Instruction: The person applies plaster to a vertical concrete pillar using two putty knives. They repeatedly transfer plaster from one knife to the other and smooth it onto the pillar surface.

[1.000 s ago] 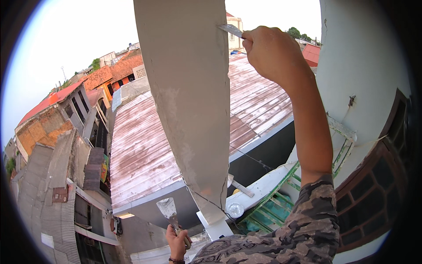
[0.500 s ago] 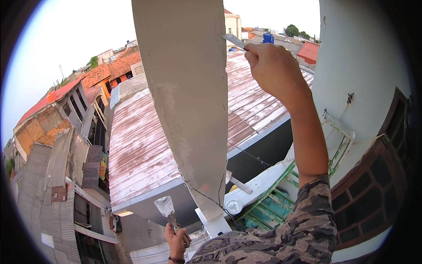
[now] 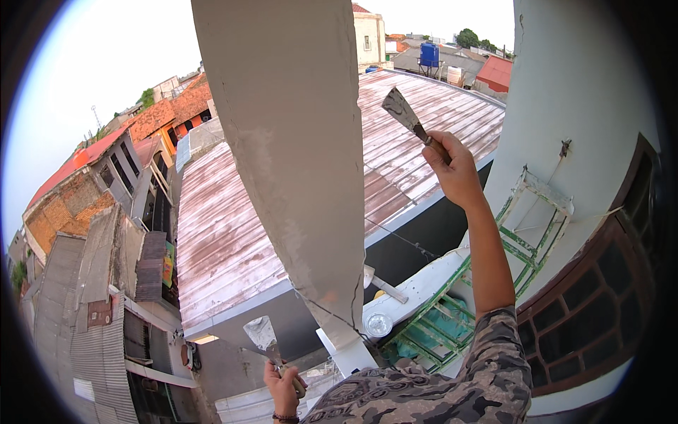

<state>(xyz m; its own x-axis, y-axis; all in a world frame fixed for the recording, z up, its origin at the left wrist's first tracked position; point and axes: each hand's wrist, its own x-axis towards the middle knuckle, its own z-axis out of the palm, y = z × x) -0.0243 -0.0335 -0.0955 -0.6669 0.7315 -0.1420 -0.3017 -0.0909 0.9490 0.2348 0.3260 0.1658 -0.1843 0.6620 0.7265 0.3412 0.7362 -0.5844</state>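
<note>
My right hand (image 3: 454, 168) is closed round the brown handle of a putty knife (image 3: 402, 110). Its broad, smeared blade tilts up to the left, a little apart from the edge of a tall grey plastered column (image 3: 296, 148). Low in the view, my left hand (image 3: 282, 387) grips a second putty knife (image 3: 262, 332), blade up, with whitish filler on the blade. The column stands between the two knives and carries pale smoothed patches and a chipped, uneven right edge.
A green paint-worn metal ladder (image 3: 441, 318) leans at the right beside a pale wall (image 3: 558, 106) and brown-framed window (image 3: 586, 318). A clear round container (image 3: 378, 324) and a hammer-like tool (image 3: 385, 286) rest on the ledge. Below lies a rusty metal roof (image 3: 226, 240); wires cross the column's foot.
My right hand has drawn the putty knife down and away from the column's right edge, turning the blade upward. My left hand and its knife stay almost where they were.
</note>
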